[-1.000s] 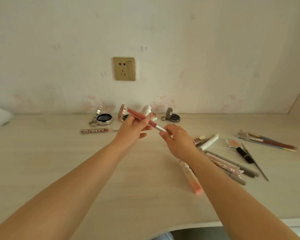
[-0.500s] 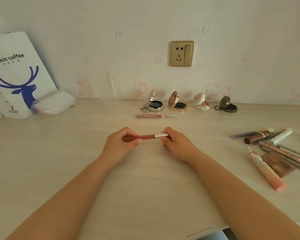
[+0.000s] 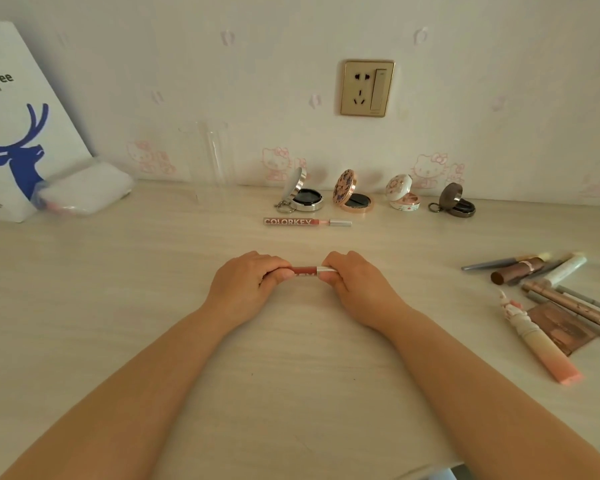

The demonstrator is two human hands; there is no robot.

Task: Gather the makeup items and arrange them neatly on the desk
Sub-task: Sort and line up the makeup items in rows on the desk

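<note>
With the left hand (image 3: 245,285) and right hand (image 3: 352,287) each pinching an end of the red lip gloss tube (image 3: 305,270), it should be laid level, parallel to and just in front of the COLORKEY tube (image 3: 305,222).

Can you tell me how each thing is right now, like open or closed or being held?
Red lip tube: held level between both hands.
Left hand: grips its red end.
Right hand: grips its silver cap.
COLORKEY tube: lying flat, capped.
Four compacts: open, lids up.
Pink gradient tube: lying flat.
Pencil pile: scattered.
</note>
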